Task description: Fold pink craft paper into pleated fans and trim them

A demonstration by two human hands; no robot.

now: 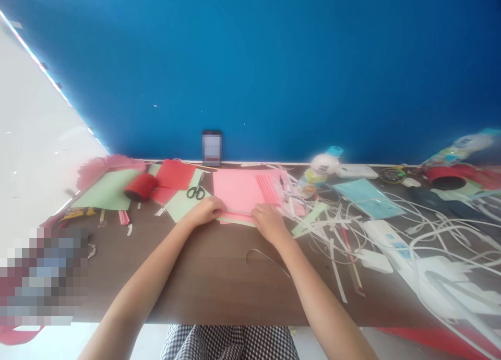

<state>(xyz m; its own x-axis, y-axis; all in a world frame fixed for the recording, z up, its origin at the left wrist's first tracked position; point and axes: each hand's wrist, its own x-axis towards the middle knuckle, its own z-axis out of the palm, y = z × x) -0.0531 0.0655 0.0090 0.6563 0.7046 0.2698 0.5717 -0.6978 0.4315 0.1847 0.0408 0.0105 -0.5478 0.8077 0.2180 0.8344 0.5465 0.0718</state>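
Note:
A sheet of pink paper (237,188) lies on the table, its near edge turned up in a narrow strip. At the left end of that edge is my left hand (207,211), its fingers curled and closed on the paper. My right hand (269,223) grips the right end of the same edge, with its fingertips partly hidden. Several folded pink paper strips (268,189) rest on the sheet's right part. Black-handled scissors (195,192) lie just beyond my left hand, on light green paper (178,208).
Red paper (176,175), a red roll (141,187) and green paper (105,190) lie at left. A phone (212,148) leans against the blue partition (250,73). Rightward are a bottle (323,164), a blue packet (370,198), tangled white cables and a power strip (387,240).

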